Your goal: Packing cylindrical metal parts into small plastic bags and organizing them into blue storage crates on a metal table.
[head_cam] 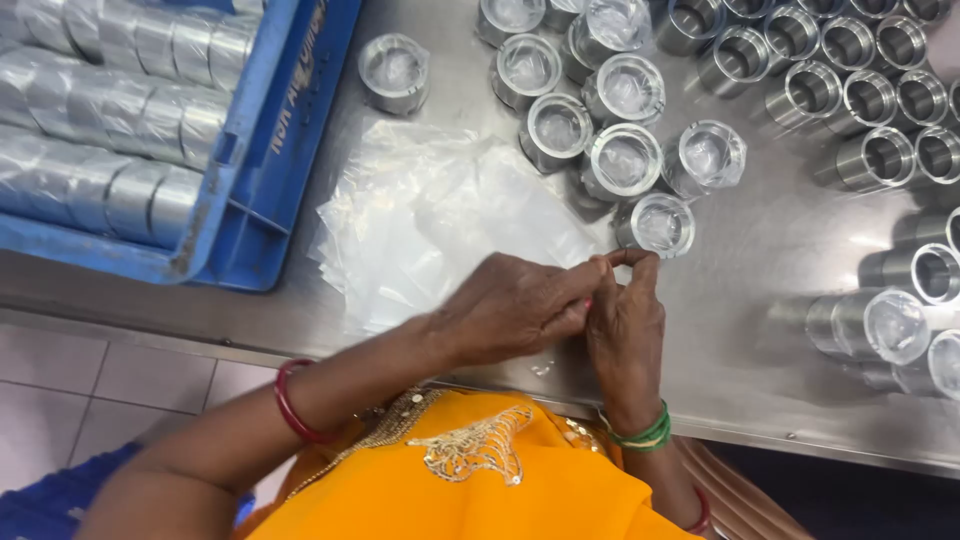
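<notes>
My left hand (515, 305) and my right hand (628, 325) meet over the steel table's (760, 250) near edge, fingertips pinched together on a thin clear plastic bag (598, 290) that barely shows between them. A loose stack of clear plastic bags (440, 215) lies just left of my hands. Nearest beyond my fingertips stands a short metal sleeve wrapped in plastic (657, 224). A small clear scrap (541, 367) lies under my left wrist.
Several wrapped sleeves (600, 110) cluster at the top centre; bare metal sleeves (860, 90) stand in rows at the top right. A blue crate (270, 170) at the left holds rows of wrapped sleeves. More sleeves (880, 325) lie at the right edge.
</notes>
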